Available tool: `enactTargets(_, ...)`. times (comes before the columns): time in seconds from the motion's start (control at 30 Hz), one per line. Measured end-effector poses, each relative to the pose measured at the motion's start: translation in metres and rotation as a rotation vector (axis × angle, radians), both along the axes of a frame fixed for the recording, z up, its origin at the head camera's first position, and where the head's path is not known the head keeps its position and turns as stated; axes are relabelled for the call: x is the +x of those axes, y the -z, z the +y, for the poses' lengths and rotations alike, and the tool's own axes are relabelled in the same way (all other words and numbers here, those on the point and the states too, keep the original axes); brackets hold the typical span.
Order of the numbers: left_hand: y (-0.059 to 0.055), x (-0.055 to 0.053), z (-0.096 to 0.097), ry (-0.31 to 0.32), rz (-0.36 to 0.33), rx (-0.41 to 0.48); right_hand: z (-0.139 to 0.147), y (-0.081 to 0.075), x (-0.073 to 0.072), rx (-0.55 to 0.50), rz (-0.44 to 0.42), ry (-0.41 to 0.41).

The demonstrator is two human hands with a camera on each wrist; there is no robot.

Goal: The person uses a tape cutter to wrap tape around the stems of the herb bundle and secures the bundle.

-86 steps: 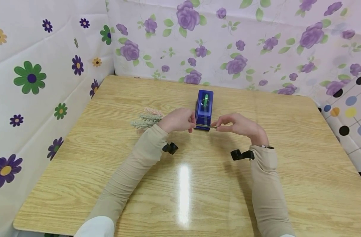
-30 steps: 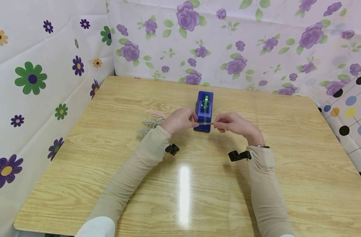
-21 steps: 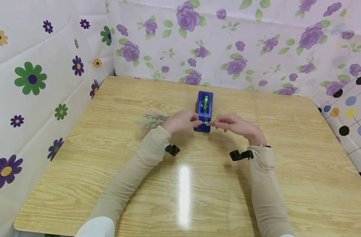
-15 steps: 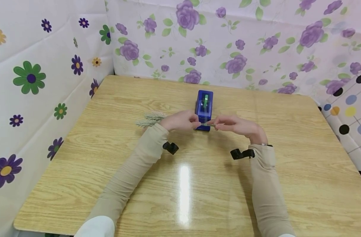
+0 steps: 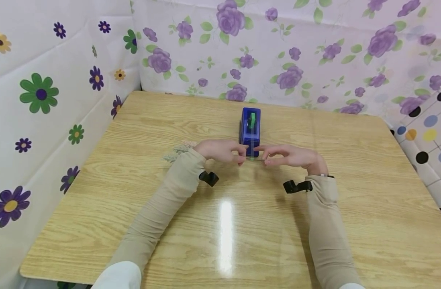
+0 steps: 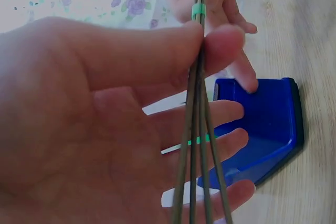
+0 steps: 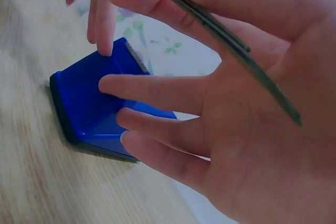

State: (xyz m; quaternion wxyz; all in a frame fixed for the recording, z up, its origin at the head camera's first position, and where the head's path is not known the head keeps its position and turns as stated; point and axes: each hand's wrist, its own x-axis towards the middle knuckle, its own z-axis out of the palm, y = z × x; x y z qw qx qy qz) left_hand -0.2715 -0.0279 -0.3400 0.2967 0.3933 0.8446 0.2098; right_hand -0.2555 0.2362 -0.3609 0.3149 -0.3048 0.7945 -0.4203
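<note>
Artificial flower sprigs, pale green and pink [image 5: 178, 150], stick out left of my left hand [image 5: 222, 151]. Its thumb and forefinger pinch their thin brown stems [image 6: 195, 156] in the left wrist view, other fingers spread. A green band [image 6: 198, 10] lies round the stems between the hands. My right hand [image 5: 292, 155] pinches the stem ends [image 7: 247, 59] between thumb and finger, other fingers extended. Just beyond the stems stands a blue tape dispenser [image 5: 252, 124] with a green roll [image 5: 252, 119]. Fingertips of both hands are at its front; contact is hard to tell.
The wood-grain table [image 5: 170, 241] carries the dispenser. A floral cloth [image 5: 296, 48] hangs behind its far edge, with patterned cloths on both sides. A black wrist camera mount [image 5: 297, 187] sticks out from the right sleeve, another from the left.
Both hands and the stems have shifted slightly toward me, away from the dispenser's front. The fingers of both hands have spread further apart, while the stems stay pinched.
</note>
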Motion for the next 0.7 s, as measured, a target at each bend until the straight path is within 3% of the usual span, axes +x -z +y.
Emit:
enactTargets(0.27, -0.005, 0.008, 0.005, -0.012, 0.094, 0.002, 0.006, -0.004, -0.001, 0.018, 0.060, 0.004)
enactTargets(0.5, -0.008, 0.011, 0.008, -0.076, 0.070, 0.043, 0.007, -0.009, 0.000, 0.006, 0.047, -0.003)
enactTargets(0.7, -0.008, 0.011, 0.008, -0.093, 0.079, 0.041, 0.008, -0.004, -0.003, 0.064, 0.110, 0.014)
